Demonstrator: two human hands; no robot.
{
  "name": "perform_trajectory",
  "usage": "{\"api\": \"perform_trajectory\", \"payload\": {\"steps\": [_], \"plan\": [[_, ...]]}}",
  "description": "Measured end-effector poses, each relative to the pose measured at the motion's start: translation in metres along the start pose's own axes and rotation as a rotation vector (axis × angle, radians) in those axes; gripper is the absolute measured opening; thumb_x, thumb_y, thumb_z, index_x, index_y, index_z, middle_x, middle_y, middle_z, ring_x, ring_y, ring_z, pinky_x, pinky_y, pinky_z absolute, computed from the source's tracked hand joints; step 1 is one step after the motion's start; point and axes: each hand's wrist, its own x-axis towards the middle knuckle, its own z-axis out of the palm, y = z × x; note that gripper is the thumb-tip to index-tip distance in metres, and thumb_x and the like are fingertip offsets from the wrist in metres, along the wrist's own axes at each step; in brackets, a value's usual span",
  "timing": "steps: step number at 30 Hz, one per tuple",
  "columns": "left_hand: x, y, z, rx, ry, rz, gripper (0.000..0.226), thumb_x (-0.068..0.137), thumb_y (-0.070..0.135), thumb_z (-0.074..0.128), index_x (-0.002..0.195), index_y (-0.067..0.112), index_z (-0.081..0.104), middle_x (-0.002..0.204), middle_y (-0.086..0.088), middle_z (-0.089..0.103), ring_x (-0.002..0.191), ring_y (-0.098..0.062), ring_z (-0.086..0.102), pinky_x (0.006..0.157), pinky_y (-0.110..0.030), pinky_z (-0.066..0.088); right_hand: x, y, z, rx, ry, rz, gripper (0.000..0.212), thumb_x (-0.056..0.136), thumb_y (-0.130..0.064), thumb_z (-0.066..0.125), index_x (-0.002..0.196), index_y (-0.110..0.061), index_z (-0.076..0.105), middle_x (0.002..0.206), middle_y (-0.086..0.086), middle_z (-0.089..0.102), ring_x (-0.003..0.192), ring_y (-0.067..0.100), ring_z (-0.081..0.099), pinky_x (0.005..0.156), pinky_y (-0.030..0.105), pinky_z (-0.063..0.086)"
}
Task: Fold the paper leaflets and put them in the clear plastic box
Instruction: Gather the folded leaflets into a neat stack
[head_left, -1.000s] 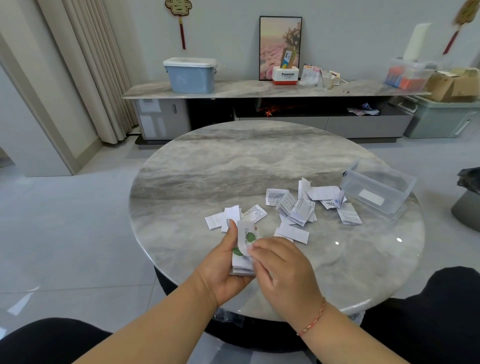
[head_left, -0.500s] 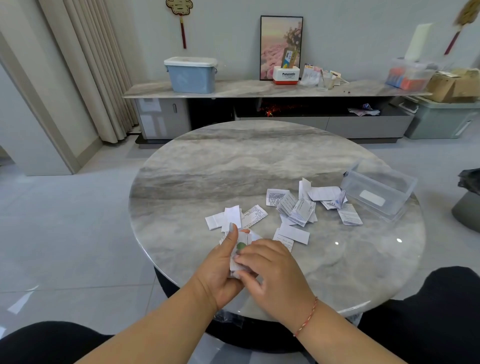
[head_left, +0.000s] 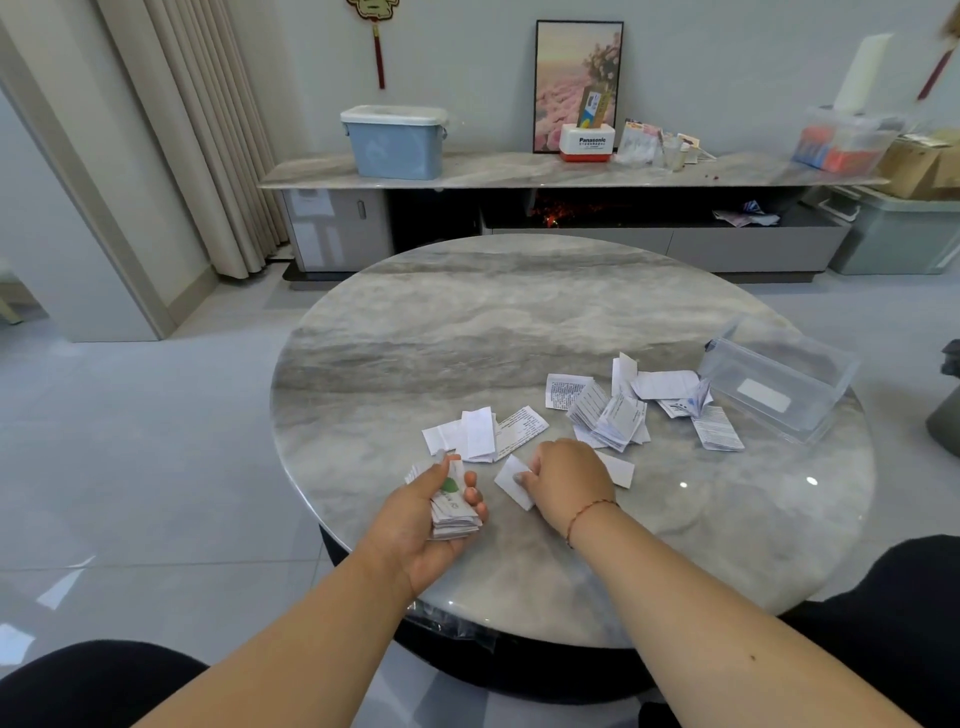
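Both hands at near edge of round marble surface (head_left: 467, 322), each on paper.

Left hand (head_left: 423, 525) grips a stack of folded leaflets (head_left: 453, 512), thumb curled over the top, green mark showing. Right hand (head_left: 569, 480), fingers curled, pinches a single white leaflet (head_left: 511, 488) lying on the surface. Loose leaflets (head_left: 605, 415) scattered beyond, mid-surface. Clear plastic box (head_left: 779, 384) sits at right edge, tilted, just beside the farthest papers.
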Motion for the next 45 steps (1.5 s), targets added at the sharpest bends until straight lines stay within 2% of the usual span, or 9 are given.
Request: {"api": "perform_trajectory", "payload": {"steps": [6,11,18,22,26,32,38,41,45], "plan": [[0.002,0.000,-0.001,0.097,-0.131,0.063,0.029,0.086,0.030,0.056,0.106,0.008,0.058,0.081,-0.011,0.061,0.061,-0.019,0.056,0.057,-0.031,0.053,-0.025,-0.007,-0.015,1.042,0.046,0.117,0.023,0.085,-0.019,0.067,0.064,-0.010,0.062,0.045,-0.006,0.047,0.047,0.011,0.040,0.048,0.020,0.033],[0.003,-0.005,0.001,0.255,-0.254,0.105,0.052,0.083,0.043,0.054,0.120,0.006,0.057,0.107,-0.019,0.059,0.085,-0.027,0.059,0.078,-0.037,0.043,-0.059,-0.028,-0.008,1.277,-0.033,0.097,0.023,0.085,-0.008,0.066,0.062,-0.009,0.063,0.042,-0.006,0.049,0.035,0.001,0.037,0.037,0.011,0.029],[0.007,-0.010,0.000,0.302,-0.302,0.102,0.063,0.072,0.054,0.072,0.115,0.011,0.059,0.096,-0.016,0.056,0.077,-0.021,0.048,0.065,-0.029,0.032,-0.057,-0.031,-0.001,1.164,0.055,0.094,0.022,0.080,-0.011,0.071,0.058,-0.016,0.068,0.056,-0.001,0.066,0.053,0.007,0.057,0.058,0.022,0.048],[0.005,-0.013,0.000,0.300,-0.279,0.118,0.028,0.087,0.026,0.060,0.107,0.006,0.056,0.078,-0.015,0.055,0.060,-0.020,0.054,0.052,-0.025,0.042,-0.055,-0.028,0.003,0.988,0.055,0.049,0.016,0.082,-0.016,0.068,0.070,-0.006,0.072,0.072,0.009,0.071,0.066,0.012,0.061,0.070,0.033,0.052],[0.005,-0.014,-0.001,0.332,-0.213,0.128,0.027,0.083,0.022,0.058,0.103,0.004,0.060,0.079,-0.017,0.059,0.064,-0.025,0.058,0.060,-0.031,0.046,-0.054,-0.024,0.001,0.900,-0.032,0.004,0.009,0.084,-0.015,0.066,0.077,-0.017,0.073,0.066,-0.011,0.064,0.065,0.007,0.059,0.072,0.027,0.050],[0.003,-0.012,0.004,0.314,-0.211,0.089,0.026,0.084,0.020,0.058,0.108,0.011,0.059,0.086,-0.016,0.062,0.070,-0.025,0.064,0.061,-0.033,0.055,-0.058,-0.026,0.004,0.919,0.013,0.020,0.032,0.071,-0.012,0.077,0.051,-0.020,0.053,0.050,-0.014,0.057,0.052,-0.004,0.052,0.055,0.016,0.039],[0.007,-0.010,0.002,0.241,-0.212,0.044,0.041,0.089,0.034,0.052,0.118,0.006,0.056,0.093,-0.018,0.062,0.071,-0.027,0.061,0.069,-0.036,0.049,-0.059,-0.018,-0.013,1.281,-0.130,0.099,0.028,0.080,0.002,0.065,0.059,-0.010,0.049,0.049,0.003,0.056,0.044,0.011,0.048,0.041,0.017,0.035],[0.009,-0.009,0.002,0.171,-0.177,0.017,0.033,0.091,0.032,0.051,0.114,0.009,0.059,0.095,-0.015,0.065,0.071,-0.024,0.061,0.060,-0.032,0.051,-0.056,-0.010,-0.024,1.212,0.054,-0.054,0.028,0.078,-0.003,0.066,0.060,-0.013,0.048,0.052,0.003,0.059,0.051,0.023,0.056,0.052,0.028,0.045],[0.006,-0.006,0.005,0.093,-0.158,-0.101,0.033,0.090,0.034,0.053,0.107,0.008,0.063,0.088,-0.012,0.063,0.065,-0.021,0.060,0.056,-0.029,0.051,-0.051,0.000,-0.024,0.569,0.425,-0.601,0.019,0.072,-0.007,0.055,0.070,-0.025,0.049,0.080,-0.007,0.069,0.078,0.011,0.062,0.070,0.019,0.046]]}}
